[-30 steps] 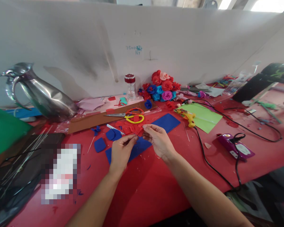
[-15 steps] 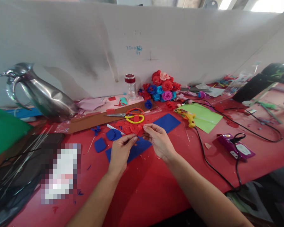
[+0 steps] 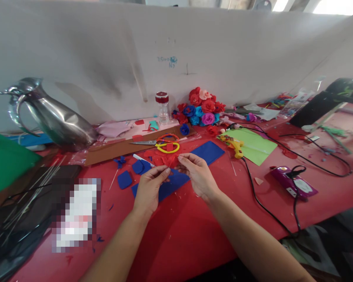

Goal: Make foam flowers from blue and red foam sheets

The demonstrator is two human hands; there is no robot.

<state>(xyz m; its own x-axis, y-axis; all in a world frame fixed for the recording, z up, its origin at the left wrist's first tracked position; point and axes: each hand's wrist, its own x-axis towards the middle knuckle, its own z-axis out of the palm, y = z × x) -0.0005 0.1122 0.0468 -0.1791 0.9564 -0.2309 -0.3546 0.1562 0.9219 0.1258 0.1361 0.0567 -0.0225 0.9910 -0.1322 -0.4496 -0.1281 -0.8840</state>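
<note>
Both hands meet over a blue paper strip (image 3: 208, 152) on the red table. My left hand (image 3: 151, 186) is closed in a pinch at the lower left edge of a red paper piece (image 3: 172, 161). The same piece is pinched between the thumb and fingers of my right hand (image 3: 198, 176). Behind it lie more red paper pieces (image 3: 158, 157), hard to tell apart from it. Scissors (image 3: 167, 147) with yellow and red handles rest just beyond. Cut blue petals (image 3: 124, 179) and a white pen (image 3: 139, 158) lie left of the hands.
A steel jug (image 3: 59, 115) and a lidded glass jar (image 3: 162, 107) stand by the wall. Paper flowers (image 3: 204, 109) are heaped at the back. To the right are a yellow glue gun (image 3: 234, 145), green paper (image 3: 254, 145), cables and a purple power strip (image 3: 294, 182).
My left hand has shifted very slightly, its thumb still against the fingers. Otherwise the hands and the red paper look nearly the same.
</note>
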